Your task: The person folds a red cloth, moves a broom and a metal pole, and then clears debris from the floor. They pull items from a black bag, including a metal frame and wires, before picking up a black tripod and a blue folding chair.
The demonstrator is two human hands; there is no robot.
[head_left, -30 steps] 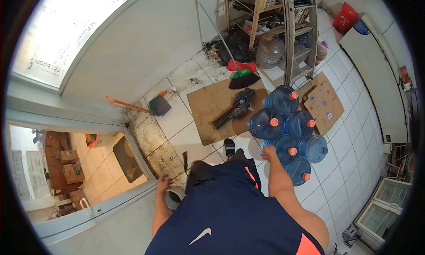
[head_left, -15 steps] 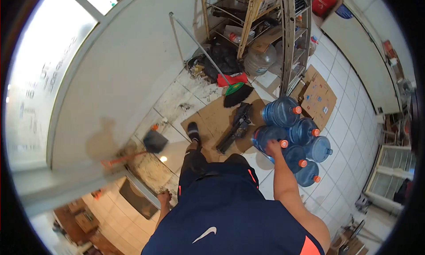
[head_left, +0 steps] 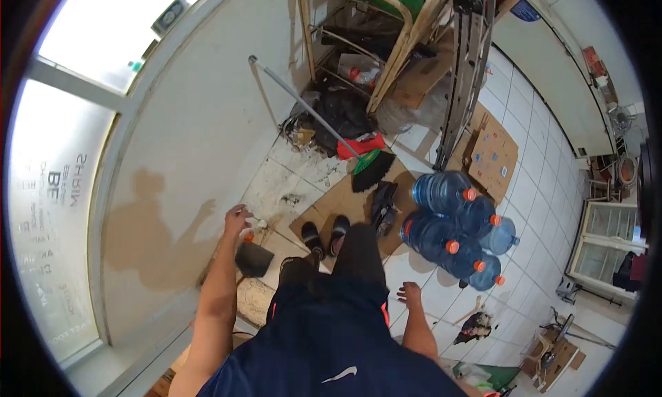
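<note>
Dustpan (head_left: 254, 259) sits just below left hand (head_left: 236, 221); right hand (head_left: 411, 295) hangs empty.

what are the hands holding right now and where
Left hand reaches near the dustpan; a grip cannot be told. Right hand hangs open, holding nothing.

Your left hand (head_left: 236, 220) reaches just above the dark dustpan (head_left: 254, 259), which stands tilted on the floor tiles beside the wall, its orange-tipped handle (head_left: 247, 237) pointing up.
</note>
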